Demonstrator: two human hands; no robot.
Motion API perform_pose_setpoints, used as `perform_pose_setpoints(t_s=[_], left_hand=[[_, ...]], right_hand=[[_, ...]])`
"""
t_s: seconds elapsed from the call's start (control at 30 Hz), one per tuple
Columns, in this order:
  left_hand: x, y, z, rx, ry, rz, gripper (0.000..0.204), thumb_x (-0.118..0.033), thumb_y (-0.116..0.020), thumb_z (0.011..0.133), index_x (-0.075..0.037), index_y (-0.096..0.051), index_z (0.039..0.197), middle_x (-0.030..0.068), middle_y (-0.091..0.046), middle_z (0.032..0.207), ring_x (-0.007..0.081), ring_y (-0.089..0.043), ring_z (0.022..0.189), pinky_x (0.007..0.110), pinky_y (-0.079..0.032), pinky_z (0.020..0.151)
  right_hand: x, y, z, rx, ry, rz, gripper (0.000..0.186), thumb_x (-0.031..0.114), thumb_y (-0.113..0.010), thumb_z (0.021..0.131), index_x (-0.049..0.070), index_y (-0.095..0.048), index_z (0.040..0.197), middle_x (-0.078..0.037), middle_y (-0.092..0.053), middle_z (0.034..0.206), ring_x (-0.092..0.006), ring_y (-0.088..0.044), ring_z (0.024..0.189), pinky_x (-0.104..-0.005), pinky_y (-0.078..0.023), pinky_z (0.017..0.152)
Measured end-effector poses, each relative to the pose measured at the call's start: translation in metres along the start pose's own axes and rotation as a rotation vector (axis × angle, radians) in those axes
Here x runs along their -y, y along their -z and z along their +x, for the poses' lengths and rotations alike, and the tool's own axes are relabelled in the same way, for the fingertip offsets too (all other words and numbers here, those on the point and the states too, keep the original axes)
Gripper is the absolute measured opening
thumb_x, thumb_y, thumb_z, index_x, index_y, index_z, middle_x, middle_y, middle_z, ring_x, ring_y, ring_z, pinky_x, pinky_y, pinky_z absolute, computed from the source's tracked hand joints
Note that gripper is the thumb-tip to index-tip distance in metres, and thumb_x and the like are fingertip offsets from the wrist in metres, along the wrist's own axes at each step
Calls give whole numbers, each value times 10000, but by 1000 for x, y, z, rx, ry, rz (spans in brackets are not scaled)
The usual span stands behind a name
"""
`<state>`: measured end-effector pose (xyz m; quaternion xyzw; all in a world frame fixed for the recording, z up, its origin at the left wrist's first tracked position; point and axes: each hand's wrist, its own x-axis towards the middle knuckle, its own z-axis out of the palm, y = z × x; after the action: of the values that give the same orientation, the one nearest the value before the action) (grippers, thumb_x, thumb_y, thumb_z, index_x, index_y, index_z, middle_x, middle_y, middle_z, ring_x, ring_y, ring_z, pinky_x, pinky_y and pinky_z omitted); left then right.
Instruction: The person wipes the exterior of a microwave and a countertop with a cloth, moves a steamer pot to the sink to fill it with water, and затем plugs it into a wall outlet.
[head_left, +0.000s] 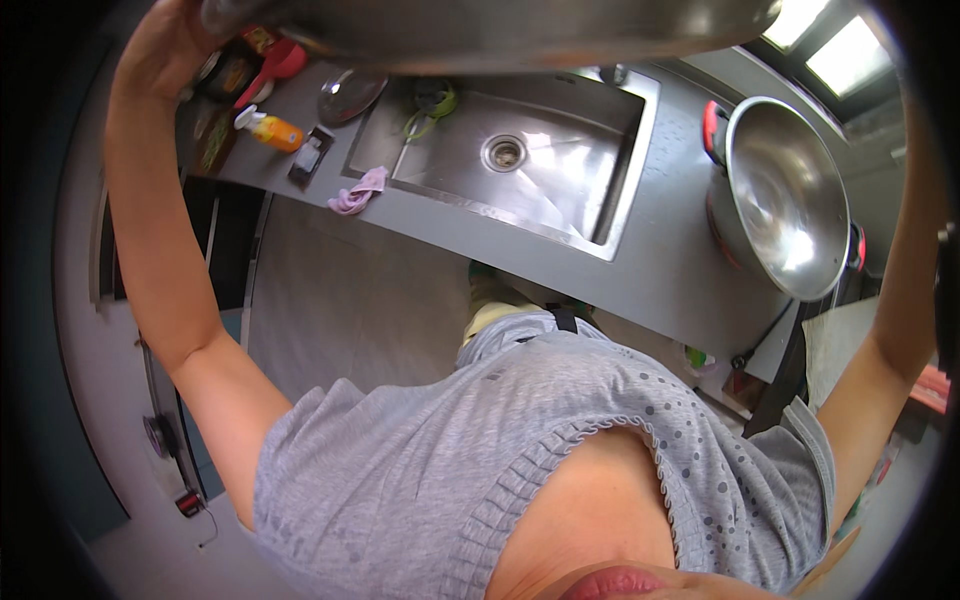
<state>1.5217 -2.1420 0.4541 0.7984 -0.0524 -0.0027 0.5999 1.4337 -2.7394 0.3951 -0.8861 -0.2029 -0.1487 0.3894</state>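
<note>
A large round metal vessel (pixel 490 35) is raised across the upper edge, close to the camera; only its curved lower side shows, so its exact kind is unclear. At its left end my left hand (pixel 170 55) is closed on it, with the fingers partly cut off by the frame. My right arm (pixel 895 290) reaches up along the right side, and its hand lies outside the picture. Beneath the vessel is a steel sink (pixel 560 150) with a round drain. A deep steel pot (pixel 785 200) with red-and-black handles stands on the counter to the right.
Left of the sink are an orange spray bottle (pixel 270 130), a pink ladle-like scoop (pixel 280 65), a metal lid (pixel 350 95) and a small dark box (pixel 311 155). A pink cloth (pixel 358 192) lies at the counter's front edge. A green strainer-like item (pixel 432 105) sits in the sink.
</note>
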Motion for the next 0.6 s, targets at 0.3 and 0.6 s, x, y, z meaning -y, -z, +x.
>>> perform_pose_setpoints(t_s=[0.3, 0.6], left_hand=[[141, -10, -105, -150, 246, -276, 236, -188, -648, 878, -83, -578, 1078, 16, -650, 957, 115, -637, 843, 319, -555, 726], [323, 65, -145, -242, 558, -358, 105, -90, -635, 879, -138, -543, 899, -56, -579, 798, 66, -581, 736, 266, -516, 671]], right_hand=[[25, -174, 69, 193, -174, 198, 674, 385, -692, 851, 67, -436, 1387, -42, -614, 921, -90, -606, 784, -227, -518, 662], [13, -397, 37, 284, -738, 717, 842, 95, -721, 805, -17, -213, 1467, -66, -616, 952, -107, -595, 810, -224, -492, 641]])
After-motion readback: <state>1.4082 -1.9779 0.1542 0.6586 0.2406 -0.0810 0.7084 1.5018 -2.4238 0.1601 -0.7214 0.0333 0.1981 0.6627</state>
